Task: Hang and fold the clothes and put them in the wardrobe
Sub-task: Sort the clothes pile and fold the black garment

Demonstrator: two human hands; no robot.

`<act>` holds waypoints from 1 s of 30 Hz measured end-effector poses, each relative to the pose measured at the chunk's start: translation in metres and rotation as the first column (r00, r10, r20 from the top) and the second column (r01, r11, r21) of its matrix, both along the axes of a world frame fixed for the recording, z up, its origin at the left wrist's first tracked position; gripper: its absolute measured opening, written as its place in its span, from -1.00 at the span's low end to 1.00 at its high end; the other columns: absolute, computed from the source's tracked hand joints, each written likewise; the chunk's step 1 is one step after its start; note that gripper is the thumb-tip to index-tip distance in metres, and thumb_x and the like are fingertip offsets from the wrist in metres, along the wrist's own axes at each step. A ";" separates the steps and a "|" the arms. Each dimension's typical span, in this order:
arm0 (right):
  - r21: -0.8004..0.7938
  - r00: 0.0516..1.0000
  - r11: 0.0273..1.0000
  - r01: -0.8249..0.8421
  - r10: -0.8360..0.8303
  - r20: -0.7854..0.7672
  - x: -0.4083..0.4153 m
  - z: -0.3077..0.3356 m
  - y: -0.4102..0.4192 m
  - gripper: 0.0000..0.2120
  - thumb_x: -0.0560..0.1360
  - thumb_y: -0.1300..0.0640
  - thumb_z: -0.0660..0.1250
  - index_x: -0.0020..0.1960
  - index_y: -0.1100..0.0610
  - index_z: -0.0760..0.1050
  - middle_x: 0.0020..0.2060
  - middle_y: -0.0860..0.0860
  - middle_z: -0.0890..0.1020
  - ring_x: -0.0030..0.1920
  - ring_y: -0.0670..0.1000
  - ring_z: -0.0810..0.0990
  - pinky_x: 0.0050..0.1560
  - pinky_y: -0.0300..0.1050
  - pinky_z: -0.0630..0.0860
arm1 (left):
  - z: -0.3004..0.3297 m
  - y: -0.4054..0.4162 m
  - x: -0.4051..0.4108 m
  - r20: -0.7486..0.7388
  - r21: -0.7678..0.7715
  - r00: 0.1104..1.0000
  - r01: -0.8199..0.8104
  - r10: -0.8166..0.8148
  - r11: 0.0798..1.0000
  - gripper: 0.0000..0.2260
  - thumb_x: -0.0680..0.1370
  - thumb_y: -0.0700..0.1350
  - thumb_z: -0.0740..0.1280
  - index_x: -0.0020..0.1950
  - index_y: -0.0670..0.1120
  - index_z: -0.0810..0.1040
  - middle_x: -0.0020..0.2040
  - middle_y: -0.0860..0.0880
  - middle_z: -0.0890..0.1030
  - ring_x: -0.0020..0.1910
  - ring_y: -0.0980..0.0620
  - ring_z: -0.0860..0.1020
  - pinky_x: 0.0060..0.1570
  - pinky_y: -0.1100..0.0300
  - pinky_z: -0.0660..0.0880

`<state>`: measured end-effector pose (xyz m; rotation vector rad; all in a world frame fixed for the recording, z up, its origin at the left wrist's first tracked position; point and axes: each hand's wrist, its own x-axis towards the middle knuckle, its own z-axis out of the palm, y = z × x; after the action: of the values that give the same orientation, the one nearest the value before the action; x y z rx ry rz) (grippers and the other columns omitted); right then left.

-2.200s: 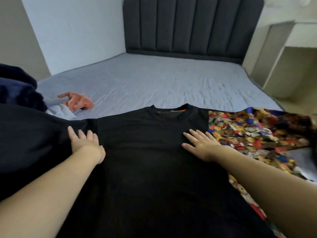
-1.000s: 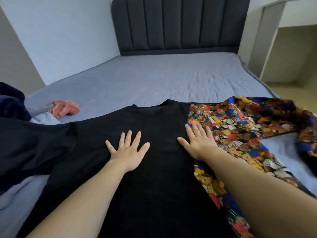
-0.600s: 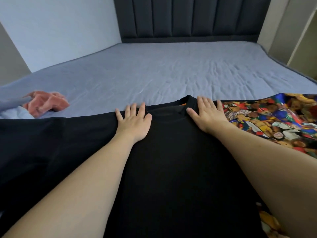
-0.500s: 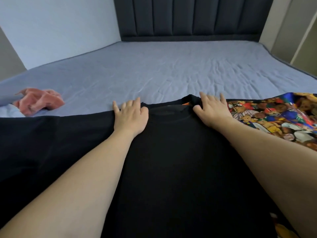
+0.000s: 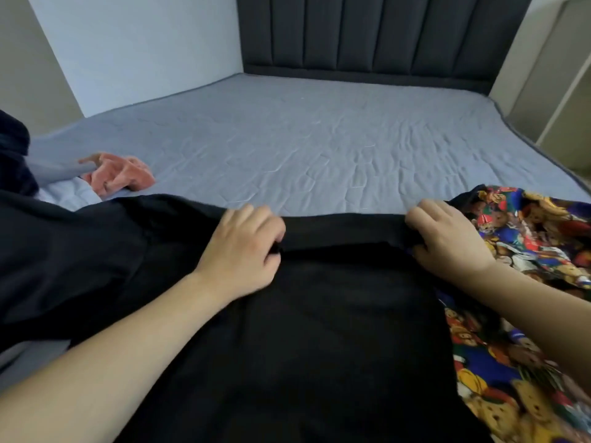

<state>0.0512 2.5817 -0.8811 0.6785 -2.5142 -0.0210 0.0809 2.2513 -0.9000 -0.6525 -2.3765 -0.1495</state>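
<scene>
A black T-shirt (image 5: 319,330) lies spread on the bed in front of me, its left sleeve trailing off to the left. My left hand (image 5: 243,251) pinches the shirt's top edge left of the middle. My right hand (image 5: 447,241) grips the same edge at the right shoulder. Between the two hands the top edge is folded over towards me into a narrow band. Under the shirt's right side lies a colourful teddy-bear print garment (image 5: 527,251).
The bed has a blue-grey sheet (image 5: 319,148) and a dark padded headboard (image 5: 367,33). A pink cloth (image 5: 118,174) and pale blue fabric lie at the left, next to a dark navy garment (image 5: 12,161). White furniture stands at the right.
Both hands went from lying flat on the shirt to curling round its top edge. The collar area is now folded over towards me. The view has pulled back slightly.
</scene>
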 end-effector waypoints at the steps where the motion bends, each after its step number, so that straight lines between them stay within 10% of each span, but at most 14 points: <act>1: 0.066 0.999 0.997 -0.044 0.043 0.028 0.015 0.001 0.006 -0.68 0.13 0.35 0.42 -0.13 0.25 0.48 -0.22 0.16 0.48 -0.22 0.23 0.50 -0.25 0.08 0.43 | -0.005 -0.002 0.017 0.031 -0.083 0.999 0.040 -0.038 0.996 -0.84 0.30 -0.11 0.30 -0.15 -0.05 0.42 -0.17 0.01 0.43 -0.18 -0.06 0.38 -0.17 0.06 0.32; 5: 0.228 0.960 0.970 0.089 -0.144 0.239 0.056 -0.002 0.014 -0.72 0.38 0.14 0.31 0.07 0.07 0.39 -0.06 0.01 0.43 -0.03 0.10 0.46 -0.06 -0.01 0.39 | -0.015 0.000 0.051 0.197 -0.120 0.979 -0.023 0.047 0.992 -0.82 0.35 -0.13 0.37 -0.10 -0.03 0.44 0.03 0.02 0.46 0.06 -0.06 0.45 0.19 -0.11 0.37; 7: 0.214 0.918 0.968 0.133 -0.202 0.342 0.052 0.002 0.012 -0.71 0.42 0.10 0.26 0.11 0.00 0.30 0.00 -0.03 0.39 0.05 0.07 0.43 0.01 -0.05 0.39 | -0.009 0.000 0.049 0.425 -0.076 0.900 -0.078 0.103 0.994 -0.84 0.46 -0.01 0.29 -0.02 0.06 0.36 0.19 0.10 0.35 0.32 0.01 0.32 0.44 -0.31 0.05; 12: -0.121 0.575 0.886 0.447 -0.181 0.798 -0.008 0.029 -0.004 -0.37 0.44 -0.31 0.14 0.46 -0.18 0.14 0.36 0.12 0.23 0.40 0.25 0.23 0.39 0.18 0.21 | 0.006 0.005 0.021 0.723 0.077 0.667 -0.334 0.178 0.939 -0.41 0.47 0.43 -0.15 0.44 0.25 0.15 0.51 0.17 0.19 0.57 0.08 -0.05 0.37 -0.32 -0.38; 16: 0.200 0.580 0.815 0.544 -0.537 0.612 -0.024 -0.014 -0.009 -0.20 0.41 -0.50 -0.25 0.55 -0.15 0.00 0.53 0.09 0.10 0.52 0.17 0.02 0.43 0.27 -0.08 | -0.011 -0.012 0.008 0.641 -0.212 0.539 -0.561 0.547 0.800 -0.33 0.49 0.42 -0.33 0.57 0.23 -0.06 0.62 0.08 -0.08 0.57 -0.07 -0.24 0.28 -0.40 -0.47; 21: 0.040 0.759 0.842 0.538 -0.505 0.412 -0.035 -0.056 0.037 -0.32 0.47 -0.35 -0.26 0.51 -0.12 0.09 0.52 0.04 0.13 0.52 0.10 0.04 0.48 0.27 -0.13 | -0.039 -0.051 0.004 0.609 -0.191 0.436 -0.730 0.663 0.656 -0.27 0.43 0.46 -0.33 0.57 0.24 -0.14 0.61 0.05 -0.15 0.55 -0.09 -0.32 0.23 -0.45 -0.45; 28: 0.026 0.688 0.774 0.633 -0.578 0.438 -0.042 -0.052 0.073 -0.36 0.51 -0.33 -0.23 0.53 -0.11 0.02 0.56 0.03 0.00 0.54 0.11 -0.09 0.42 0.38 -0.24 | -0.004 -0.029 -0.018 0.584 -0.523 0.119 -0.702 0.803 0.484 -0.33 0.53 0.37 -0.28 0.59 0.12 -0.25 0.60 -0.05 -0.26 0.54 -0.21 -0.33 0.24 -0.52 -0.40; 30: 0.034 0.674 0.782 0.622 -0.557 0.485 -0.035 -0.047 0.070 -0.36 0.54 -0.32 -0.19 0.56 -0.10 -0.07 0.57 0.05 -0.11 0.55 0.13 -0.15 0.44 0.34 -0.21 | 0.014 0.013 -0.029 0.509 -0.556 0.217 -0.656 0.833 0.511 -0.38 0.58 0.28 -0.24 0.60 0.08 -0.20 0.60 -0.08 -0.24 0.53 -0.29 -0.31 0.22 -0.52 -0.42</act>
<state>0.0161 2.6519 -0.9285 -0.2697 -3.0661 0.0934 0.0519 2.2642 -0.8865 0.7817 -3.2421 0.3927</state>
